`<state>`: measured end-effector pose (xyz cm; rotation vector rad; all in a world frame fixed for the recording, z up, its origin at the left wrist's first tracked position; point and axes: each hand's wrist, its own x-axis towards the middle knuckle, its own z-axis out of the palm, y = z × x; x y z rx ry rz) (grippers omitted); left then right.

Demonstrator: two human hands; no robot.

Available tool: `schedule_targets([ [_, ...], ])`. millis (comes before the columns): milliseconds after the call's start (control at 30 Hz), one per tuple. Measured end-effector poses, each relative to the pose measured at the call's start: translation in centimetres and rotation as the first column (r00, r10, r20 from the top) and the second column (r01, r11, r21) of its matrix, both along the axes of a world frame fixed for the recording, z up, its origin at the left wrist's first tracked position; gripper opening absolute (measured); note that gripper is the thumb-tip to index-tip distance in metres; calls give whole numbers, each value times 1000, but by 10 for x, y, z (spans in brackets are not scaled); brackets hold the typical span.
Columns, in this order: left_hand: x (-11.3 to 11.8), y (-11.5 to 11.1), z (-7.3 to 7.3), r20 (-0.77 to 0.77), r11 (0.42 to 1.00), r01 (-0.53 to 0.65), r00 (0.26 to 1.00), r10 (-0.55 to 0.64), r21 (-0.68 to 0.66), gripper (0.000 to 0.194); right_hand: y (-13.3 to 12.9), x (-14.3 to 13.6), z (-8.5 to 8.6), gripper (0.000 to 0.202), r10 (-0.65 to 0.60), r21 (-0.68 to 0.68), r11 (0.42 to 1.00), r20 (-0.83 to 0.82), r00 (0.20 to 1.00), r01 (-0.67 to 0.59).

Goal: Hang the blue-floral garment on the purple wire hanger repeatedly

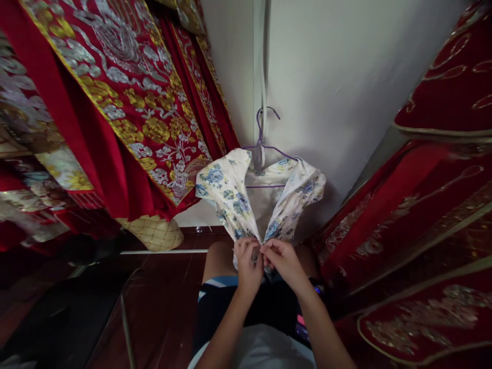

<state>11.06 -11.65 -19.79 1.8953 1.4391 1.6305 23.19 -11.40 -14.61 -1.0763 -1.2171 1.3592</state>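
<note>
A white blouse with blue flowers [226,192] hangs on a purple hanger [283,152] in front of the wall, its front falling open in a deep V. At the bottom of that V, my left hand [249,259] is closed on the left front edge of the blouse. Right beside it, my right hand [282,259] pinches the other front edge, fingertips nearly touching those of the left. Whatever small fastening may lie between the fingertips is too small and too covered to make out. The lower part of the blouse drops over my lap, partly behind my hands.
Red cloths with gold and silver embroidery [142,97] hang at the left. More red embroidered cloth [388,205] hangs close on the right. A pale wall [326,66] with a cable stands behind the hanger. A black seat [65,312] is at lower left on the dark red floor [169,297].
</note>
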Motion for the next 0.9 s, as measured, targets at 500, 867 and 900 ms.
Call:
schedule_targets([
  [500, 5, 5, 1, 85, 952, 263, 964, -252, -160, 15, 35, 9, 43, 29, -179, -34, 984, -237, 955, 176],
  [867, -9, 33, -23, -74, 949, 200, 972, -224, -244, 10, 125, 0, 153, 21, -187, 310, 917, -216, 958, 249],
  [900, -10, 37, -19, -93, 940, 219, 964, -250, -263, 9, 123, 0, 153, 19, -184, 310, 918, -217, 959, 247],
])
